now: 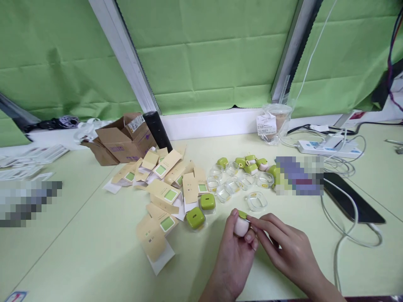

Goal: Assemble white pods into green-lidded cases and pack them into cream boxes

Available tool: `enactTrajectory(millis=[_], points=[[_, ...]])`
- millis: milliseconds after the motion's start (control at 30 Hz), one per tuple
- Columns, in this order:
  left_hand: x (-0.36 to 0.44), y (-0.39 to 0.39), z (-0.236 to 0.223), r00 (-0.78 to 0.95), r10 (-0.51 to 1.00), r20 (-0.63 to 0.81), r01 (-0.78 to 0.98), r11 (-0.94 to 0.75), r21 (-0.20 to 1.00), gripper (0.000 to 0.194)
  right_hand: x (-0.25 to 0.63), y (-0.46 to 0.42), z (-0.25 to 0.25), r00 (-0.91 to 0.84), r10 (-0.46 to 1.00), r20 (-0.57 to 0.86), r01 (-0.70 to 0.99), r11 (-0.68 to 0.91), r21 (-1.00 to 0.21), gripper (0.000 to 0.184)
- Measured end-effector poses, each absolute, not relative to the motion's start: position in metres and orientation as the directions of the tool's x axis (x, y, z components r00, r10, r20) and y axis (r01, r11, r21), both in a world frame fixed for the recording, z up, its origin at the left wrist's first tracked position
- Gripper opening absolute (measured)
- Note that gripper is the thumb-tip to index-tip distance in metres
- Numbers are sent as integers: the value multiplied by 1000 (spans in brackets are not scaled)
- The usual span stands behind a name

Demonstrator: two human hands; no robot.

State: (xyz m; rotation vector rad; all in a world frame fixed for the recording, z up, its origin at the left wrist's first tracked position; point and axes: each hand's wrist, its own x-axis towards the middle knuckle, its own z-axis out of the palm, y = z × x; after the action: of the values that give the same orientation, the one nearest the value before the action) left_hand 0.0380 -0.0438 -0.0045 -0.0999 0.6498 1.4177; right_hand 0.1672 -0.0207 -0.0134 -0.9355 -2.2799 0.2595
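Note:
My left hand (234, 260) is closed around a small rounded green and white case (241, 227), held up over the table's front part. My right hand (288, 247) comes from the right, its thumb and index finger pinched at the case's green upper edge. Whether something thin sits between those fingertips is too small to tell. Left of my hands, a green case (195, 218) and another green case (208, 202) rest in clear plastic shells. Beyond, several empty clear plastic shells (256, 201) are spread out, with several more green and white cases (251, 168) behind them.
Opened beige paper boxes (163, 191) lie piled at left centre. Behind them stand a brown carton (132, 140) and a black cylinder (158, 131). A bagged cup (273, 123) is at the back. On the right are a power strip (330, 147), a black phone-like slab (354, 199) and white cables.

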Motion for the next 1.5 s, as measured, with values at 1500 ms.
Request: enactTrajectory(millis=[1500], points=[[20,-32,-12,-34,972,-231,-589,167,791,57,170,5,-7,-495,865,75,543,376,-751,37]])
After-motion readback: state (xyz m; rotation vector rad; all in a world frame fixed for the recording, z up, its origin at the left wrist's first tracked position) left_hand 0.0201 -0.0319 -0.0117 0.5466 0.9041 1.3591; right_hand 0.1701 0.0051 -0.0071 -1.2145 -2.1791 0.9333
